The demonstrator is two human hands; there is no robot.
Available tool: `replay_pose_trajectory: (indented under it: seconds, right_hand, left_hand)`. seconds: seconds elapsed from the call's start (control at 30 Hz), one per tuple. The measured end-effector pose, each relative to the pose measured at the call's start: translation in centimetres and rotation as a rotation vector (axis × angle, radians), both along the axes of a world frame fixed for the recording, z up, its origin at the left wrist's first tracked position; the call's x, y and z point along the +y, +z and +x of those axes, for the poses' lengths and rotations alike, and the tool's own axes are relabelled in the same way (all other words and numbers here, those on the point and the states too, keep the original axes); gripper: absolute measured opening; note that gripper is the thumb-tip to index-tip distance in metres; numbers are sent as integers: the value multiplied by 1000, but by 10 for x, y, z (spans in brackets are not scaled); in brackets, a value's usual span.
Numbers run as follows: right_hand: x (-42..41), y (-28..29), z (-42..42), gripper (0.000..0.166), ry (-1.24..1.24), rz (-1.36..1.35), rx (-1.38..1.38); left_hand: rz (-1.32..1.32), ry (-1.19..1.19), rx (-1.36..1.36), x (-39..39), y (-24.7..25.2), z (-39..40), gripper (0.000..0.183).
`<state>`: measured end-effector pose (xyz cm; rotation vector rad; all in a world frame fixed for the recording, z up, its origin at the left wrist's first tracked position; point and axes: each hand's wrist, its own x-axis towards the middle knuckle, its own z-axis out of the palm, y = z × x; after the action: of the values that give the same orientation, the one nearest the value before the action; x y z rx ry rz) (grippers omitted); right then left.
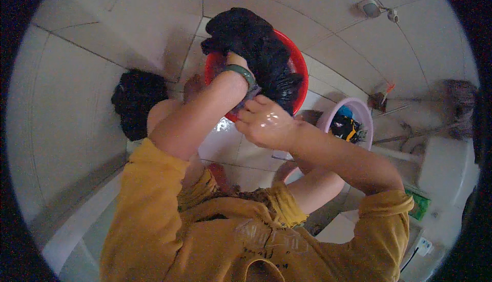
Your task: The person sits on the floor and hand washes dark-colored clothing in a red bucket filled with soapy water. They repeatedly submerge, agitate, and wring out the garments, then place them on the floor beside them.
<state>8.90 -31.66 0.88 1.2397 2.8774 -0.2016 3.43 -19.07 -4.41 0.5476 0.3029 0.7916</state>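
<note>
A red plastic basin (301, 59) stands on the tiled floor before me, heaped with wet black cloth (265, 51) that hangs over its far rim. My left hand (237, 58), a green bangle (241, 73) at its wrist, reaches down into the basin against this cloth. Its fingers are hidden, so its grip cannot be made out. Over the near rim, my right hand (265, 122) is closed in a fist on a fold of dark cloth (246, 99). Wet shine shows on the back of that hand.
Right of the basin stands a pale pink tub (367, 120) holding black, yellow and blue items. Another dark cloth bundle (140, 101) lies by the left wall. A red-rimmed vessel (285, 169) is partly hidden by my leg. Tiled walls (88, 93) rise close by.
</note>
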Motion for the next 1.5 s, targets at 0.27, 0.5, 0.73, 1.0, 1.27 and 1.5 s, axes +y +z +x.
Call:
replay_pose_trajectory:
  seconds: [0.27,0.5,0.73,1.0,1.27,1.5]
  right_hand:
    - [-36,28,20,29,-913,211,963]
    - [-104,-53,21,62,-1069,-1072,2379]
    - [-74,-46,19,58,-1180,-550,2817]
    - [-62,16,120,42,-1304,126,2243]
    - [-27,80,92,40,-886,116,1484]
    - [-20,104,85,38,-490,-28,898]
  left_hand:
    - [-65,84,-54,16,0,-2,40]
    - [-82,-9,-322,10,26,13,40]
    - [-80,-113,-446,4,31,18,40]
    - [259,-115,-137,13,6,32,40]
    - [930,-176,211,9,-15,20,35]
    - [1207,-234,233,12,17,23,24]
